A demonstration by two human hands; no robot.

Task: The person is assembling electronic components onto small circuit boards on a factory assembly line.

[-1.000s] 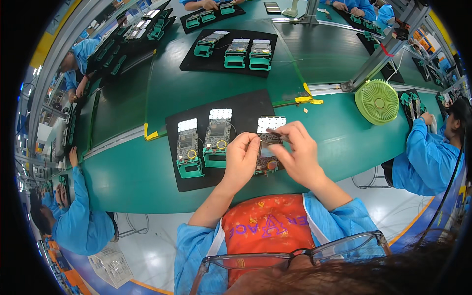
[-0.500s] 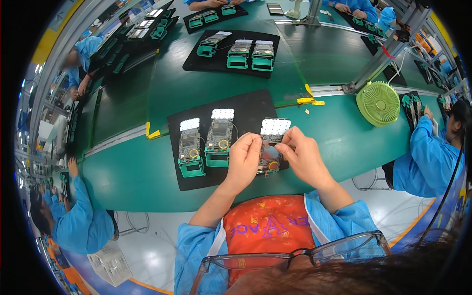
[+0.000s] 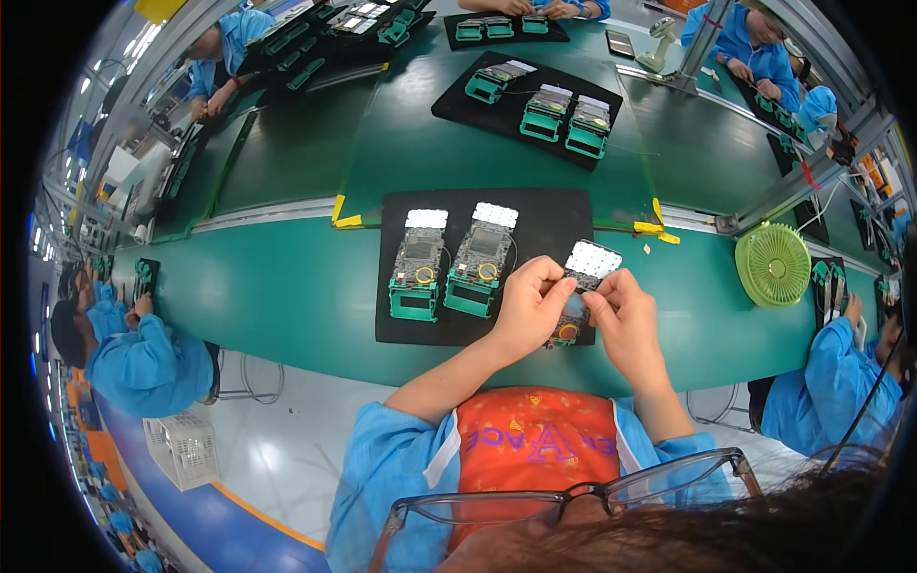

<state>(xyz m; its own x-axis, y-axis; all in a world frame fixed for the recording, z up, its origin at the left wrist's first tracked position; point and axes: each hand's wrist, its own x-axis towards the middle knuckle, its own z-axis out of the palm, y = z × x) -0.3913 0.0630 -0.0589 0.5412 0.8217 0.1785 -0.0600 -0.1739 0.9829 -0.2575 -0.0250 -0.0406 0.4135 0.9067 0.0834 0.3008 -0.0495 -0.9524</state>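
A circuit board with a white dotted pad area (image 3: 593, 259) lies at the mat's right edge, tilted a little. My left hand (image 3: 530, 304) is over its left side, thumb and forefinger pinched together near the board's middle. My right hand (image 3: 627, 320) faces it from the other side, also pinched, its thumb close to the left thumb. What the fingertips hold is hidden. Below them shows a round reddish part (image 3: 568, 332). Left of my hands, two similar boards in green frames, one further left (image 3: 417, 263) and one nearer (image 3: 482, 256), stand on the black mat (image 3: 396, 329).
A green fan (image 3: 772, 265) stands to the right on the green table (image 3: 315, 315). Across a metal rail, another black mat (image 3: 458, 100) bears three framed boards. Yellow tape (image 3: 654, 229) marks the rail. Co-workers in blue sit left (image 3: 153, 353) and right (image 3: 831, 382).
The view has turned, so the mats and boards appear shifted right and rotated. My hands stay at the same board; their thumbs now sit closer together over its middle.
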